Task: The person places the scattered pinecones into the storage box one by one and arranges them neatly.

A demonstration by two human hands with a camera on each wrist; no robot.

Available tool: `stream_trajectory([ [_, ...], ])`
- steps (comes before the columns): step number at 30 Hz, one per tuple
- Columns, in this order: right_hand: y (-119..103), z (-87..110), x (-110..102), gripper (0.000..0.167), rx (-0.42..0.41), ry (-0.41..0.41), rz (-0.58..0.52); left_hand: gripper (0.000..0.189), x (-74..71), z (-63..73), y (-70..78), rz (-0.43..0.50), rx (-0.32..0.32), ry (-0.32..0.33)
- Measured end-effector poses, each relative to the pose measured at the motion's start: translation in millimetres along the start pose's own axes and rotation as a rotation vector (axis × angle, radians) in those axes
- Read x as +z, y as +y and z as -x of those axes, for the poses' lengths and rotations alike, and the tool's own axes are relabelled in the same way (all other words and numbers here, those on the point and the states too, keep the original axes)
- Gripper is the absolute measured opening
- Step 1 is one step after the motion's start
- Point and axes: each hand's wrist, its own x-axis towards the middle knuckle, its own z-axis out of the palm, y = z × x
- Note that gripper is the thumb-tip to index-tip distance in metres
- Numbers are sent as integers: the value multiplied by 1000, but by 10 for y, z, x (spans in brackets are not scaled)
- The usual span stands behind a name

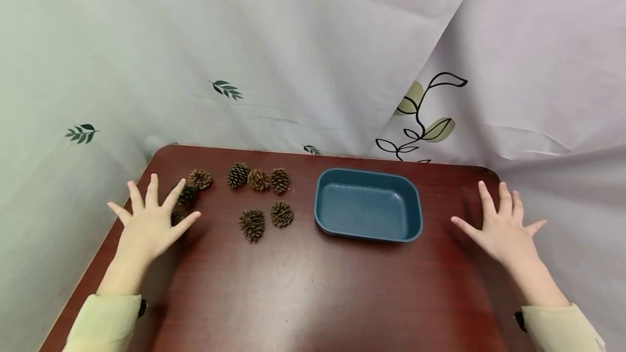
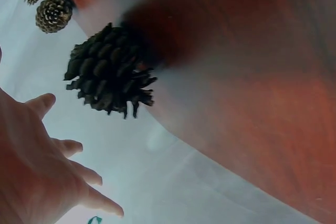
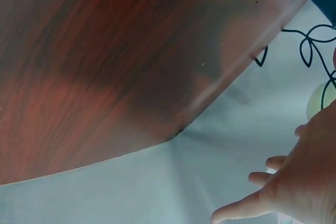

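Eight cones (image 1: 251, 225) lie loose on a red-brown table (image 1: 313, 297), all left of a blue bin (image 1: 367, 211) set near the far edge. Three form a row along that edge, two sit closer to the table's middle, and three gather toward the far left corner, two of them partly hidden by a person's left hand (image 1: 148, 231). That hand hangs near the left edge, fingers and thumb spread wide, grasping nothing; the left wrist view shows a gap between it and the nearest cone. The right hand (image 1: 508, 235), splayed just as fully and holding nothing, hovers by the right edge, near the far right corner and well apart from the bin. Backs up and apparently bearing on nothing, both hands seem posed apart from the things between them. The bin rests flat, mouth up, its long side roughly along the far edge, a placing that likely puts it within reach of either hand. The cones lie at odds with one another, probably because uneven scales let each settle its own way. A patterned cloth (image 1: 318, 42) hangs beyond the far edge.
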Motion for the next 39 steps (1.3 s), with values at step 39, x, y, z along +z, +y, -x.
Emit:
stream_trajectory([
  [39,-454,-23,536,74,-277,140,-827,102,335,194,-540,385,212,110],
])
